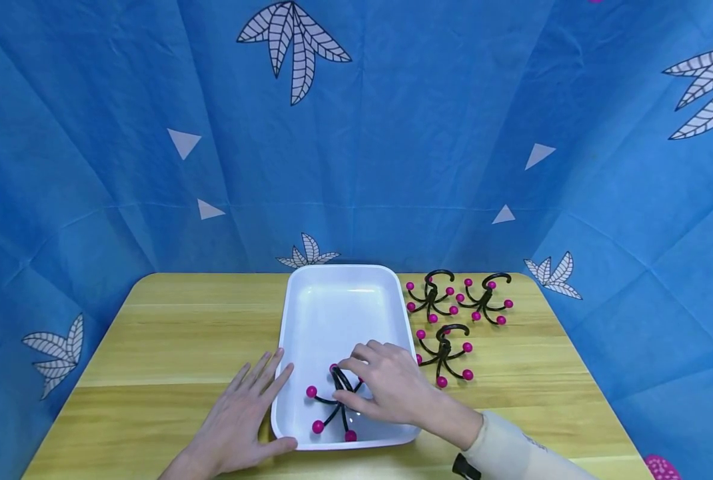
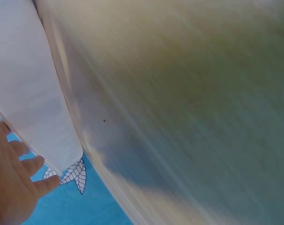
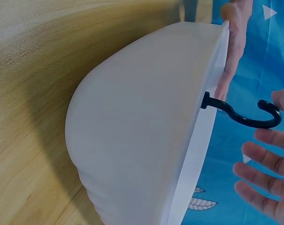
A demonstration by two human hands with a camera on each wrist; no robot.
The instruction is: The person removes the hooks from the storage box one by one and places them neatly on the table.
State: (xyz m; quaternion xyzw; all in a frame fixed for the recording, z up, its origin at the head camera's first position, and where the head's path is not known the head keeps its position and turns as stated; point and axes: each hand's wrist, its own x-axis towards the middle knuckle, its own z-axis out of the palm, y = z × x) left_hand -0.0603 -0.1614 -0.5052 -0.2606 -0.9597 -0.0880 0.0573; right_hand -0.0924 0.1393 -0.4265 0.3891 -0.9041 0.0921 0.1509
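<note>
A black multi-arm hook (image 1: pixel 341 408) with pink ball tips sits in the near end of the white tray (image 1: pixel 344 270). My right hand (image 1: pixel 389 383) is over it, thumb and index finger apart on either side of its curved top. In the right wrist view, the hook's curved end (image 3: pixel 261 124) stands above the tray rim between the thumb and index finger, and the other fingers are spread. My left hand (image 1: pixel 239 417) lies at the tray's left edge with straight fingers, its thumb by the near left corner.
Three more black hooks with pink balls stand right of the tray: one at the back (image 1: pixel 432 300), one farther right (image 1: pixel 484 300) and one nearer (image 1: pixel 444 353). The wooden table (image 1: pixel 182 333) ends at a blue patterned cloth (image 1: pixel 356 167) behind and at the sides.
</note>
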